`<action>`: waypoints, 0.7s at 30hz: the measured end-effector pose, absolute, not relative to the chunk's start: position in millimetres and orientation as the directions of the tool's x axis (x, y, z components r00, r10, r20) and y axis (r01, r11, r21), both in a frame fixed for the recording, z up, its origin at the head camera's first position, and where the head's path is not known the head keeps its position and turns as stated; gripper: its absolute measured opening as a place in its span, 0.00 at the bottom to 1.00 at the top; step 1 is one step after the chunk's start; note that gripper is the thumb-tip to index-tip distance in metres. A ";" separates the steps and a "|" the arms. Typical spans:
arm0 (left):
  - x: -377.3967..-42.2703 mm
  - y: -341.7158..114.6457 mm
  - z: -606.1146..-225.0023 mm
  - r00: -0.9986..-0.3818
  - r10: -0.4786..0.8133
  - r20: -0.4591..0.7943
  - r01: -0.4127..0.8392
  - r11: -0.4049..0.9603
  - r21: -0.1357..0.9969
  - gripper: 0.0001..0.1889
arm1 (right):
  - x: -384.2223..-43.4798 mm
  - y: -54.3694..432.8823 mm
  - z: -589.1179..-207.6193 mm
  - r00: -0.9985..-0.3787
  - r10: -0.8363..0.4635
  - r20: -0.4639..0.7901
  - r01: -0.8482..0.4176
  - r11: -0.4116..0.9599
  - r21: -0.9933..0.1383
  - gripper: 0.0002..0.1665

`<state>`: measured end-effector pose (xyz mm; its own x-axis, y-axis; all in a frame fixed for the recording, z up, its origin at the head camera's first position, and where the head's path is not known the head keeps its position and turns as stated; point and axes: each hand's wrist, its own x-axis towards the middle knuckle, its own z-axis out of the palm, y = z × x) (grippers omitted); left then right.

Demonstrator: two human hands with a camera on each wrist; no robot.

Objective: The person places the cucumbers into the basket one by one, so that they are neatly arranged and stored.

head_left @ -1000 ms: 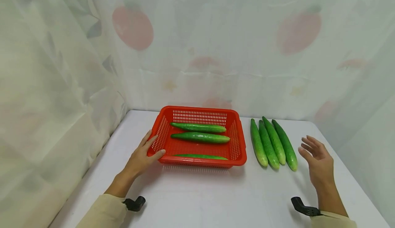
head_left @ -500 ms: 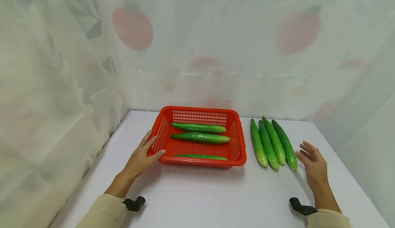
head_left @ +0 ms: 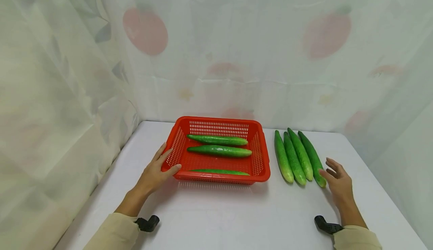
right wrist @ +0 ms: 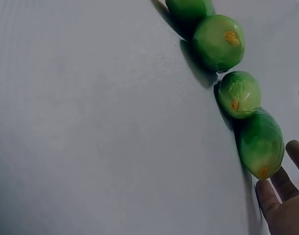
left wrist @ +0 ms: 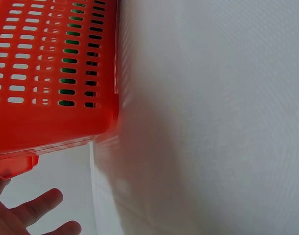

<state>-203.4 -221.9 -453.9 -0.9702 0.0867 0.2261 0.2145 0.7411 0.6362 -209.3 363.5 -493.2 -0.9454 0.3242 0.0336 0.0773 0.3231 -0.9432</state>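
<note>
Left hand point(head_left: 152, 176) touches a red slotted plastic basket point(head_left: 216, 163), fingers spread; right hand point(head_left: 339, 182) is loose, ungrasping.
Just left of the right hand lie four long green cucumbers point(head_left: 300, 154); three more cucumbers point(head_left: 220, 151) lie inside the basket, the nearest partly hidden.

The basket point(head_left: 216, 163) sits on the table point(head_left: 236, 212) a bit left of the middle, with three cucumbers point(head_left: 220, 151) lying crosswise inside, two toward the back and one along the front wall. Off to its right there's four more cucumbers point(head_left: 293, 159) side by side, ends toward the person, and a hanging sheet point(head_left: 236, 54) behind everything. Left hand point(head_left: 153, 173) is at the basket's front left corner, right hand point(head_left: 339, 184) just right of the outermost cucumber's near end.
</note>
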 end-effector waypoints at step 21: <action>-203.0 -221.9 -453.0 -0.972 0.084 0.220 0.208 0.744 0.635 0.43 | -212.8 360.9 -503.0 -0.971 0.224 0.082 0.053 0.540 -0.840 0.36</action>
